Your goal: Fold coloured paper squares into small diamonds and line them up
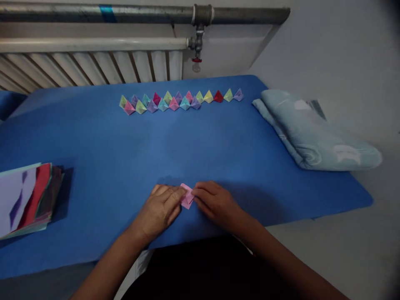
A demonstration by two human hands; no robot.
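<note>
A small folded piece of pink paper (pixel 188 198) lies on the blue-covered surface (pixel 134 154), close to its front edge. Over its left side my left hand (pixel 164 204) is closed, thumb and fingers pressing the paper. My right hand (pixel 215 202) pinches the paper's right corner with its fingertips. Folds show across the middle of the pink piece; its underside is hidden. Toward the back stand folded paper pieces (pixel 173 103) in several colours, set in two staggered rows.
At the left lies a stack of coloured paper sheets (pixel 26 200). A folded light-blue cloth (pixel 312 133) rests on the right side. Behind the surface are a white radiator (pixel 109 66), a metal pipe (pixel 150 14) and a valve with a red handle (pixel 196 60).
</note>
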